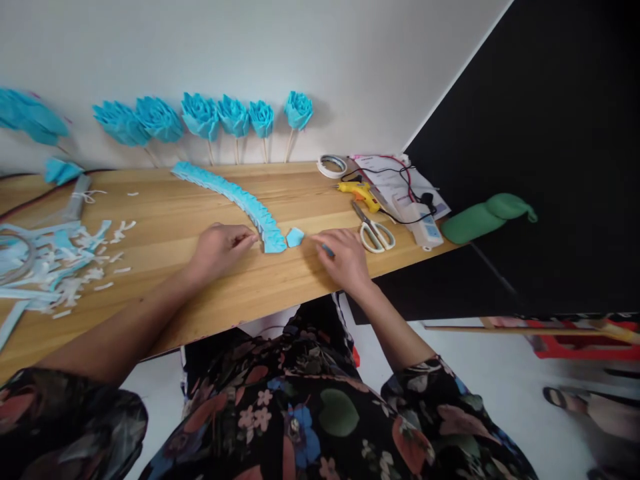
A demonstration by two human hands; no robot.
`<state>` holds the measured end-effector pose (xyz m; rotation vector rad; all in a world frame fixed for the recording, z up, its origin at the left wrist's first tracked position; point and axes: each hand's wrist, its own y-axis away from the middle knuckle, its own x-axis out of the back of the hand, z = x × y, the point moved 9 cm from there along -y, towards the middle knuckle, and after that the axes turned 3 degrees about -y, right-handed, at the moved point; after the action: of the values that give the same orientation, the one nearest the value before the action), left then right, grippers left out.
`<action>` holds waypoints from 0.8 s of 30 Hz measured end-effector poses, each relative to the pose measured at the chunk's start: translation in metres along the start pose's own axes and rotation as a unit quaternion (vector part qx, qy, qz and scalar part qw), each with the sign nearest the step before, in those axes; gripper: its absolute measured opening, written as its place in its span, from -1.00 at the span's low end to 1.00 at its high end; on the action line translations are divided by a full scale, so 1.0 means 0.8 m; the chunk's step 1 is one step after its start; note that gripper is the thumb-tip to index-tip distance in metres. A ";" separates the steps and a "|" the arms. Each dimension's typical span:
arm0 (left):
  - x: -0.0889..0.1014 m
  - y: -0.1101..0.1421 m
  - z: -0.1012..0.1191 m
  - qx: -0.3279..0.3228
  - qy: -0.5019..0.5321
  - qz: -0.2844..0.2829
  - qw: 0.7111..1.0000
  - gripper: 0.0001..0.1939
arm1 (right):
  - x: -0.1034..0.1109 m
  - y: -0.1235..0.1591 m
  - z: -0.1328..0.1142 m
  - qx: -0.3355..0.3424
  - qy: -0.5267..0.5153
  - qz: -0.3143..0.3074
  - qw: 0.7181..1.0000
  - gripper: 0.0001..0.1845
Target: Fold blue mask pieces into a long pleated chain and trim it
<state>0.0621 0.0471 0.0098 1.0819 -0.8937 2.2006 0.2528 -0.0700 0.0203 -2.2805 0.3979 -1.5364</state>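
Observation:
My left hand (220,248) is closed, thumb and fingertips pinched together beside the near end of a curved row of overlapping light-blue petals (250,205). A tiny pale speck shows at those fingertips, too small to name. My right hand (345,259) is closed too, around a thin object with a blue part (327,251) showing between the fingers; its kind I cannot make out. Between the hands a single blue petal (295,237) lies on the wooden table, close to the end of the row.
Several blue flowers on sticks (200,117) lean against the wall. Right of my hands lie scissors (377,235), a yellow glue gun (361,195), a tape roll (332,166), a power strip (425,230) and a green bottle (487,219). Paper scraps (75,283) cover the left side.

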 end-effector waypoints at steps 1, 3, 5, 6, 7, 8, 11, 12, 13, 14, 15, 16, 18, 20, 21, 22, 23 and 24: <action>0.000 0.001 0.001 -0.002 -0.001 0.002 1.000 -0.69 | -0.009 -0.001 -0.011 0.025 0.024 -0.023 0.999 -0.73; -0.002 0.002 0.003 -0.010 -0.004 0.003 1.000 -0.70 | -0.024 -0.005 -0.031 0.066 0.057 -0.057 0.994 -0.75; -0.004 0.003 0.005 -0.017 -0.010 0.000 1.000 -0.69 | -0.036 -0.013 -0.042 0.083 0.086 -0.082 0.989 -0.78; -0.006 0.004 0.005 -0.019 -0.012 -0.003 1.000 -0.70 | -0.040 -0.017 -0.044 0.083 0.101 -0.090 0.987 -0.80; -0.007 0.004 0.004 -0.019 -0.012 -0.006 1.000 -0.70 | -0.044 -0.021 -0.044 0.080 0.116 -0.096 0.985 -0.83; -0.008 0.004 0.003 -0.017 -0.011 -0.008 1.000 -0.70 | -0.047 -0.025 -0.043 0.074 0.131 -0.099 0.984 -0.84; -0.007 0.004 -0.004 0.003 0.002 -0.002 1.000 -0.69 | -0.052 -0.033 -0.033 0.059 0.175 -0.104 0.977 -0.78; -0.006 0.003 -0.006 0.010 0.007 0.004 1.000 -0.69 | -0.052 -0.034 -0.029 0.055 0.184 -0.105 0.976 -0.77; -0.005 0.003 -0.008 0.015 0.012 0.011 1.000 -0.69 | -0.052 -0.035 -0.026 0.051 0.188 -0.105 0.975 -0.77; -0.005 0.003 -0.010 0.018 0.017 0.016 1.000 -0.70 | -0.050 -0.035 -0.023 0.047 0.187 -0.103 0.976 -0.79; -0.005 0.002 -0.011 0.019 0.023 0.017 0.999 -0.70 | -0.049 -0.035 -0.022 0.046 0.181 -0.102 0.977 -0.82; -0.006 0.002 -0.012 0.019 0.028 0.014 0.999 -0.71 | -0.047 -0.036 -0.022 0.048 0.175 -0.101 0.978 -0.83; -0.007 0.002 -0.013 0.022 0.035 0.010 0.999 -0.72 | -0.047 -0.036 -0.025 0.059 0.173 -0.108 0.977 -0.81; -0.007 0.002 -0.013 0.021 0.038 0.009 0.999 -0.73 | -0.050 -0.038 -0.029 0.071 0.186 -0.128 0.972 -0.80; -0.006 0.002 -0.013 0.020 0.040 0.011 0.999 -0.73 | -0.053 -0.040 -0.029 0.072 0.190 -0.138 0.969 -0.79; -0.005 0.002 -0.013 0.020 0.043 0.013 0.999 -0.73 | -0.054 -0.042 -0.027 0.067 0.186 -0.144 0.970 -0.77; -0.005 0.002 -0.012 0.019 0.049 0.013 0.999 -0.73 | -0.053 -0.044 -0.024 0.056 0.171 -0.143 0.973 -0.75; -0.004 0.002 -0.012 0.020 0.057 0.015 0.998 -0.73 | -0.051 -0.047 -0.020 0.036 0.138 -0.132 0.981 -0.75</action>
<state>0.0580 0.0530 0.0022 0.9555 -0.8244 2.2885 0.2244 -0.0215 0.0090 -2.1368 0.1074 -1.9747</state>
